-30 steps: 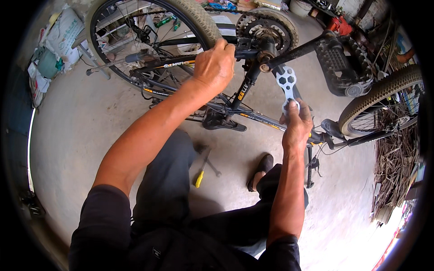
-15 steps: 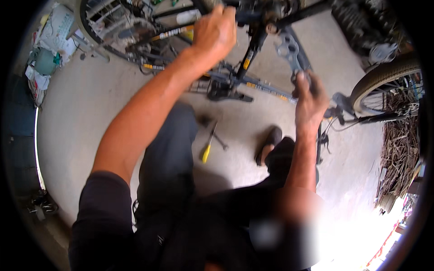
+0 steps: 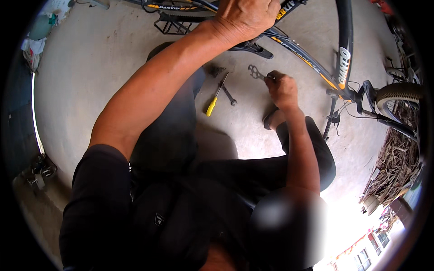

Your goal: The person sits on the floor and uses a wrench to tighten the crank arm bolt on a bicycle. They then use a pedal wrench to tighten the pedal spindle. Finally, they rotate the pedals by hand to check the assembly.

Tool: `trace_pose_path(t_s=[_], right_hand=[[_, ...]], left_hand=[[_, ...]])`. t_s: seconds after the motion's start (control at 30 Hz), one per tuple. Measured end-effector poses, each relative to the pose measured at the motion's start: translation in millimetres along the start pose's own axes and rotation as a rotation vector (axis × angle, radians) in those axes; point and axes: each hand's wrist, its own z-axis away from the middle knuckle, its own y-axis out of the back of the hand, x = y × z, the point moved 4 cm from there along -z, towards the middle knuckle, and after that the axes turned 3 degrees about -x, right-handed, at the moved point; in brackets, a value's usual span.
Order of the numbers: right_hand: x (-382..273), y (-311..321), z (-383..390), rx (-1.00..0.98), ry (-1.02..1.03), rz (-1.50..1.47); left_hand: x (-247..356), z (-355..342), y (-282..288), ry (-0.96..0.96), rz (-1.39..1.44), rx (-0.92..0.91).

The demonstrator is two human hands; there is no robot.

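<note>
A flat grey multi-hole bicycle spanner (image 3: pixel 256 72) is pinched in my right hand (image 3: pixel 284 91), low over the floor and short of the bicycle. My left hand (image 3: pixel 247 19) is closed at the top edge, over the frame of an upside-down black bicycle (image 3: pixel 300 54) with orange and white trim. What its fingers grip is hidden. Below that arm, on the concrete, lie a screwdriver (image 3: pixel 211 106) with a yellow handle and a small dark open-ended wrench (image 3: pixel 229 95), the two touching or nearly so. A small dark part (image 3: pixel 215 70) is beside them.
A black pedal (image 3: pixel 262 52) juts out below the frame. To the right are the handlebar with its brake lever (image 3: pixel 334 118), a wheel (image 3: pixel 400 95) and a heap of dry sticks (image 3: pixel 391 169). Bags (image 3: pixel 38 31) stand at the far left. My knees flank the floor tools.
My right hand has drawn the spanner back from the bicycle, down and left toward the floor tools. My left hand stays by the frame, closed. The view has shifted.
</note>
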Motion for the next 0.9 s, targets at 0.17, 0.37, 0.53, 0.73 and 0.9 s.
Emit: trace_pose_path(t_s=[0.17, 0.37, 0.53, 0.73, 0.9], right_hand=[[46.8, -99.1, 4.0, -0.165, -0.117, 0.101], [93.1, -180.5, -3.1, -0.476, -0.22, 0.214], [133.6, -245.5, -8.6, -0.393, -0.156, 0.348], [120.8, -247.3, -34.1, -0.127, -0.11, 0.493], [85.6, -253.9, -67.1, -0.007, 0.085, 0.261]], left_hand=[[-22.8, 27.8, 4.0, 0.231, 0.121, -0.044], [-47.5, 28.6, 24.0, 0.312, 0.111, -0.051], [-62.1, 17.5, 29.7, 0.312, 0.137, 0.045], [-63.6, 19.1, 27.6, 0.344, 0.121, 0.035], [-67.6, 19.4, 28.0, 0.403, 0.197, -0.001]])
